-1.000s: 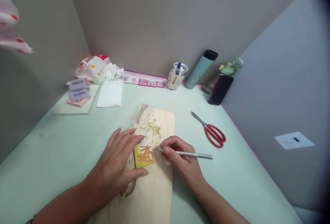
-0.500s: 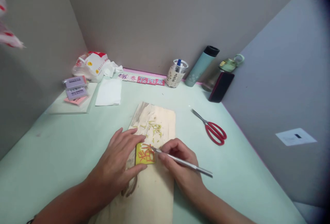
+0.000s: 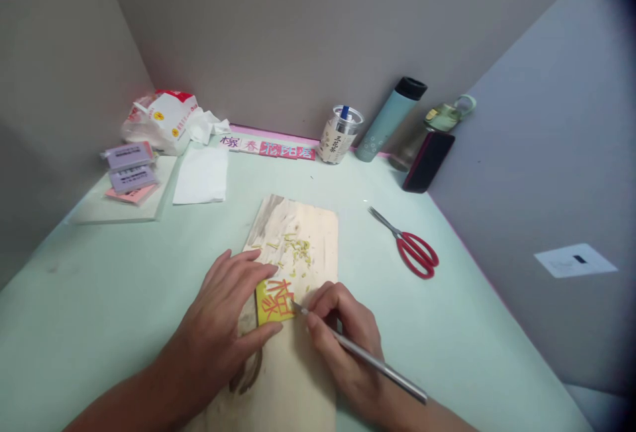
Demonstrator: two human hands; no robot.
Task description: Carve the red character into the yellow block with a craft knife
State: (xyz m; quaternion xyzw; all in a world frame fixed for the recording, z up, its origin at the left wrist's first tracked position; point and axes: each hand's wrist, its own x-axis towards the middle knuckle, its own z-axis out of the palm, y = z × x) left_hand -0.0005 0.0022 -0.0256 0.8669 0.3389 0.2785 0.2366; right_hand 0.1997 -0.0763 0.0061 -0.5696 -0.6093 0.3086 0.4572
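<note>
On the pale green tabletop [image 3: 457, 352], a wooden board [image 3: 318, 240] lies under the yellow square [image 3: 275, 303], maybe to guard the top from cuts. The left hand [image 3: 218, 313] has its grip pinching the square's edges, probably so it can't slide. The right hand's [image 3: 348, 342] grip pinches a silver knife [image 3: 382, 370] like a pencil, likely for careful steering.

1. Knife [image 3: 382, 366] in right hand [image 3: 355, 323]: smooth, shiny metal.
2. Block [image 3: 275, 301] in left hand [image 3: 228, 306]: matt, rubbery-looking.
3. Board [image 3: 298, 379] beneath both hands: matt, grained wood.
4. Scissors [image 3: 399, 234] beyond right hand: metal blades, plastic handles.
</note>
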